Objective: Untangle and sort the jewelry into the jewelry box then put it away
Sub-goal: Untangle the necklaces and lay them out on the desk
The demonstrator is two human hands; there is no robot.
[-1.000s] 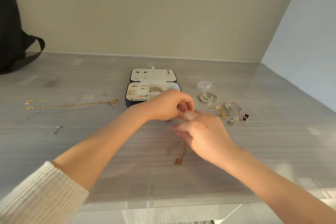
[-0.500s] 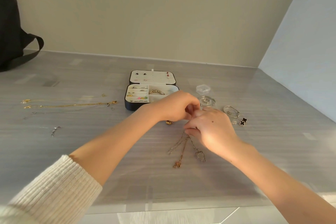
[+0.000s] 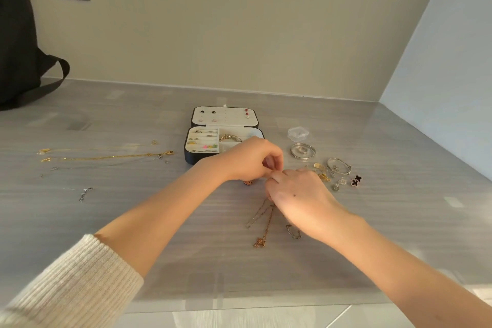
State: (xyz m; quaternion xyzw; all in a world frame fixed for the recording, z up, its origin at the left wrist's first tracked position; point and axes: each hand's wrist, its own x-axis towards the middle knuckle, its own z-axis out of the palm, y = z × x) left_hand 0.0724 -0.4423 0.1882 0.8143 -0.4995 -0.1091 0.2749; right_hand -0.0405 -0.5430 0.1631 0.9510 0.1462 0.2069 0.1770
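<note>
**Metal chains pinched between both hands**

Fine chains [image 3: 262, 217] are gripped at their upper end, where the curled fingertips of the left hand [image 3: 250, 160] and the right hand [image 3: 298, 194] meet. Both hands are closed in a pinch at that one spot. The link held there is too fine to be made out. Below the right hand the strands are spread on the table [image 3: 133, 234], and a pendant [image 3: 259, 242] is seen at the nearest end. A short looped length lies just beside the right wrist. A small charm [image 3: 248, 182] is partly hidden under the left hand.

Just beyond the left hand the box [image 3: 194, 158] is seen, lid [image 3: 225, 116] laid back. Studs are pinned in the lid, and rings and a beaded bracelet [image 3: 230, 137] are kept in separate compartments.

Beyond the right hand a bangle [image 3: 302, 151] is laid flat with a ring inside it, and farther off a clear case [image 3: 298, 133] is set. To the outside of the right hand, a second bangle [image 3: 339, 165], small gold pieces [image 3: 320, 172] and a dark clover earring [image 3: 356, 180] are scattered close together.

Well out past the left forearm, gold necklaces [image 3: 106, 157] are stretched straight across the table, with a silver piece [image 3: 85, 193] nearer. The left forearm is bare to a ribbed cream sleeve [image 3: 66, 287]. A black bag [image 3: 16, 48] is propped at the wall on the far left.
</note>
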